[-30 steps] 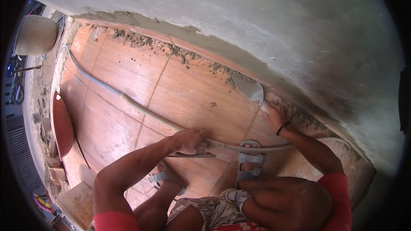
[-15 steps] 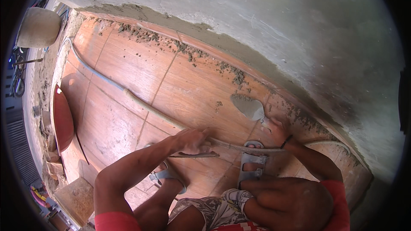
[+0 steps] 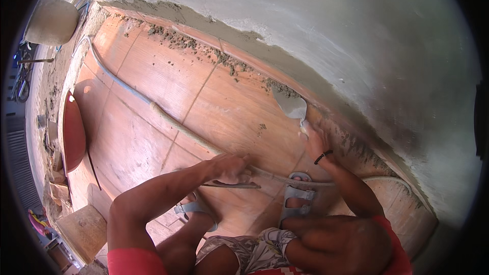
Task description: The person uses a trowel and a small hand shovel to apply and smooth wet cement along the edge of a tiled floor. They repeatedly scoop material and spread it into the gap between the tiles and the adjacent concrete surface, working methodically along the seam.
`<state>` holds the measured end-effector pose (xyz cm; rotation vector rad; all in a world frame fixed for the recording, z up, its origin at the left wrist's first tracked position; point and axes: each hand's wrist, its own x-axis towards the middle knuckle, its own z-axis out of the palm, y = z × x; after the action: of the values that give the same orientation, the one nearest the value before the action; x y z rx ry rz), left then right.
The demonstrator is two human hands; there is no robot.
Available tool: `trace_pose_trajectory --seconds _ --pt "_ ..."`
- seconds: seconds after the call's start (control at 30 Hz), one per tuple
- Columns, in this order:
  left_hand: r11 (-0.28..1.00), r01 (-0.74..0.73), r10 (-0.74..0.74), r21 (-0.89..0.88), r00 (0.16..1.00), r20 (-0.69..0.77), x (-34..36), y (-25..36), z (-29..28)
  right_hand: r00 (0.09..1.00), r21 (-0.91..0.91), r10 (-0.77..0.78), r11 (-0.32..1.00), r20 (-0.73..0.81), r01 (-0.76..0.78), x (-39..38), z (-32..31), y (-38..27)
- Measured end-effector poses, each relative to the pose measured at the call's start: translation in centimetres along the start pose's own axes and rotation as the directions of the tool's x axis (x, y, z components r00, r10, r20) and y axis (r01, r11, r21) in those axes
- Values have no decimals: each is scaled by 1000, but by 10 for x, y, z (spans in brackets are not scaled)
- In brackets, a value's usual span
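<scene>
My right hand is closed round the handle of a pointed trowel, its blade flat on the tiles close to the wall's foot. Grey mortar crumbs lie at the blade's far edge and partly on it. Over the hose, my left hand is wrapped round a plastering float, seen nearly edge-on; its handle is hidden in my fingers. More loose mortar is strewn along the tile skirting, below a band of damp mortar on the grey wall.
A hose runs across the wood-look tiles, passing under my left hand and near my sandalled feet. Along the left side are a red basin, a wooden block and a large pale bucket.
My right hand has pushed the trowel away from me and slightly left, up to the mortar crumbs near the skirting. My left hand keeps its hold on the float, almost unmoved.
</scene>
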<state>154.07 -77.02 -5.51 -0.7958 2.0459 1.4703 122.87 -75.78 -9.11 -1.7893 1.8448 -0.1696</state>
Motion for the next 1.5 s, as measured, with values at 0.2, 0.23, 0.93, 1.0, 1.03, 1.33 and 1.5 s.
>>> trace_pose_trajectory --seconds 0.2,0.23,0.93,1.0,1.03,1.33,1.5 --pt "993 -100 96 -61 993 -64 -9 -2 2 983 9 -95 995 -155 98 -13 -3 -5" --pt "993 -116 112 -36 991 -78 -5 -6 6 981 2 -114 993 -155 116 -16 -9 -6" --pt "998 -59 60 11 997 -45 -23 5 -13 913 612 219 685 344 -395 -2 -154 -59" --pt "999 -26 25 -21 998 -55 -35 5 -11 931 596 195 723 310 -350 -17 -152 -55" --pt "998 -39 33 -50 994 -104 -37 0 -4 952 574 154 768 266 -285 -28 -154 -53" --pt "995 -48 36 -83 990 -136 -39 2 -8 954 338 124 916 272 -215 1 -119 -77" --pt "990 -138 135 -8 978 -161 -26 1 4 955 461 152 849 255 -258 25 -124 -104"
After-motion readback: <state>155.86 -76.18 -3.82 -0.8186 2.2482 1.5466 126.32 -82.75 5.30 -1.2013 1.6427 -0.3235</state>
